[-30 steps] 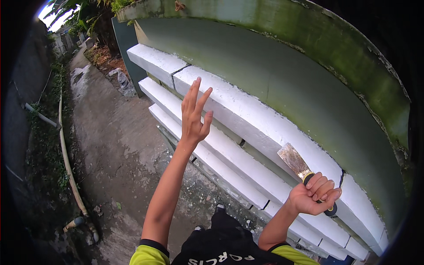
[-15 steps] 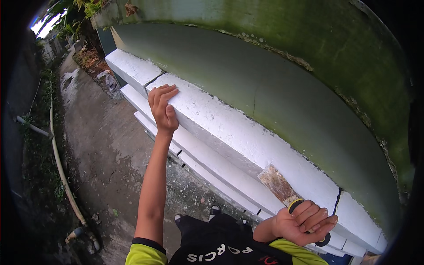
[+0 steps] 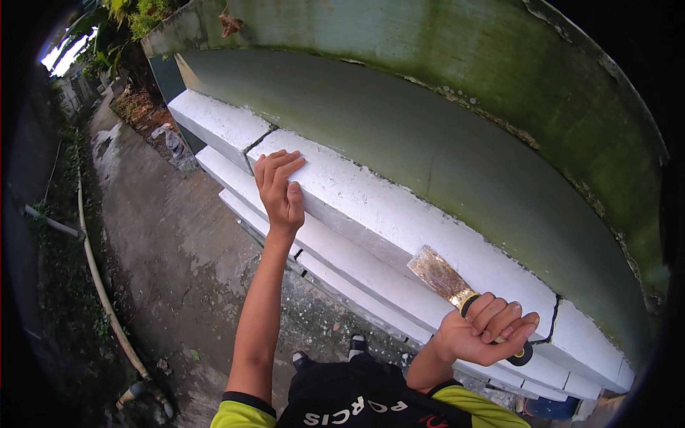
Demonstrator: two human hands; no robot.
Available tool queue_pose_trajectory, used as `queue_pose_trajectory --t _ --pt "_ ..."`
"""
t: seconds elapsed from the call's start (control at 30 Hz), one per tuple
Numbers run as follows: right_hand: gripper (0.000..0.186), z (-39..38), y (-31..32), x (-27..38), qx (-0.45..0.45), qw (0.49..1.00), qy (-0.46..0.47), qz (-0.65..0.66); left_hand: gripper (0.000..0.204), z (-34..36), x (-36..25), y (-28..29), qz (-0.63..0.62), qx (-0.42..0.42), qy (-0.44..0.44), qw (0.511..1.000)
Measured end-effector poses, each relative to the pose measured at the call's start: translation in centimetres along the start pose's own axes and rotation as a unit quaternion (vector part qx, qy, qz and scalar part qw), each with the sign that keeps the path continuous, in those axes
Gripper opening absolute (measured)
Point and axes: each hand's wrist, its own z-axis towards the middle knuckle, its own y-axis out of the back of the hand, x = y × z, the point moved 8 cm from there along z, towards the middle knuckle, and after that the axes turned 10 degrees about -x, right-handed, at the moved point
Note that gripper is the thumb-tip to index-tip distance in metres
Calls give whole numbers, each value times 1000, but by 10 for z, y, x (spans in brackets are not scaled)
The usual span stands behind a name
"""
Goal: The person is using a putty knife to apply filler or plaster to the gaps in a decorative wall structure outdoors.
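The scene is outdoors, in a narrow lane with a rough grey concrete ground (image 3: 171, 242), patchy and stained, with grit and small debris along the foot of the wall. On the right rises a tall boundary wall (image 3: 457, 143), grey-green in its lower band and streaked with green moss and peeling patches toward its top. Along its base run three white-painted stepped concrete ledges (image 3: 371, 207), one below another, split by dark cracks; two cracks show on the top step, one beside the left hand and one near the right hand. On the far left of the lane one long pale pipe (image 3: 100, 285) lies along the ground beside weeds, and leafy plants stand at the far end.

The left hand (image 3: 280, 191) rests flat on the front edge of the top white ledge, its fingers (image 3: 275, 165) together and laid over the top, thumb down the face; it holds nothing. The right hand (image 3: 485, 332) has its fingers curled tight around the black handle of one broad metal scraper with a rusty, paint-flecked blade (image 3: 439, 274). The blade points up and left and lies against the white ledges, near the second crack. Two dark shoes (image 3: 328, 353) show on the concrete below, just beside the lowest step.
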Motion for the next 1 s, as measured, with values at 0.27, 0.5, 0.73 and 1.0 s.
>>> queue_pose_trajectory --t 0.27,0.5,0.73,1.0 --pt "31 -13 -9 -9 12 999 18 41 39 6 3 4 -25 29 6 999" --pt "31 -46 -49 -42 31 999 32 28 36 4 5 6 -25 43 15 999" --pt "31 -46 -33 -35 25 999 30 29 33 8 2 11 -50 76 28 995" --pt "28 -68 -80 -82 57 997 37 20 29 10 3 13 -52 53 54 996"
